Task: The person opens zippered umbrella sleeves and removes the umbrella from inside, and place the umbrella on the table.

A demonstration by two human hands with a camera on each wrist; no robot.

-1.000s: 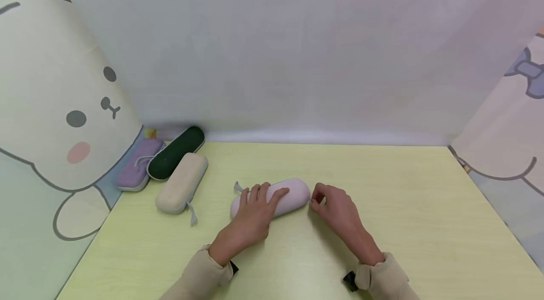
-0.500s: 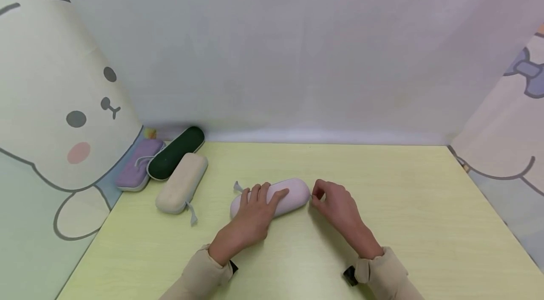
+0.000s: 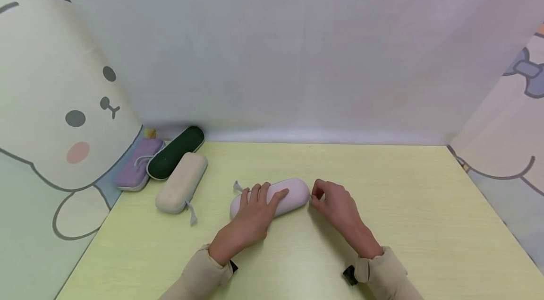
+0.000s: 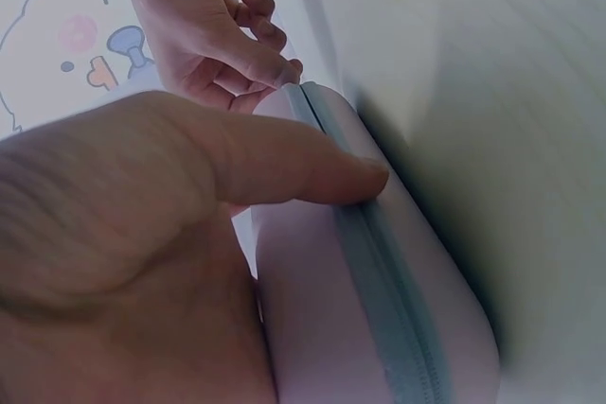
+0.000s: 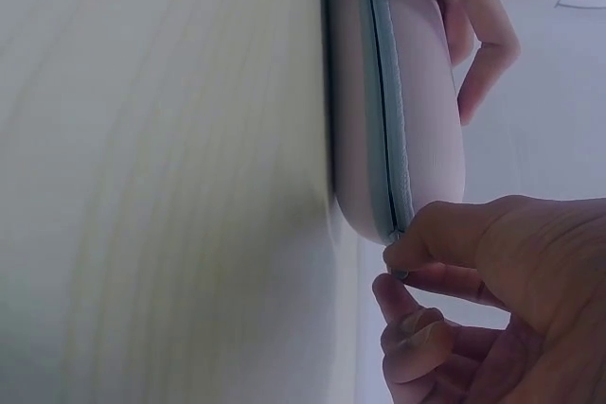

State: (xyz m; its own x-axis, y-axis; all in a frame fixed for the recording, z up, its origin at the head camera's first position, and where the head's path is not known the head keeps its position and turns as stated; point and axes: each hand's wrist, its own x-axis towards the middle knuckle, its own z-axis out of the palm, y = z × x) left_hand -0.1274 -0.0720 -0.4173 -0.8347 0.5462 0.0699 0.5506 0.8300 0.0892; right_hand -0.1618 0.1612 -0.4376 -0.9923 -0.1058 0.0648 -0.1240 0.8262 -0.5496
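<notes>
A pale lilac zippered glasses case [image 3: 295, 194] lies slightly slanted on the table. My left hand [image 3: 250, 222] holds it from above, fingers spread over the top. In the left wrist view the thumb [image 4: 322, 163] presses on the case's grey-blue zipper band [image 4: 379, 281]. At the case's right end my right hand [image 3: 337, 203] pinches a small zipper pull [image 5: 399, 273] between thumb and finger. In the right wrist view a narrow dark line runs between the two zipper tapes [image 5: 383, 111]. Beyond my left fingers a grey fabric tab [image 3: 238, 186] sticks out of the case's left end.
A cream case [image 3: 182, 183] with a grey tab lies left of the hands. Behind it are a dark green case [image 3: 175, 153] and a purple case [image 3: 139, 165] with a pale cord, near the left curtain. A white curtain [image 3: 297, 54] hangs along the table's back edge.
My right hand has risen very slightly at the case's right end, still pinching the pull. The left hand and the case look unmoved.
</notes>
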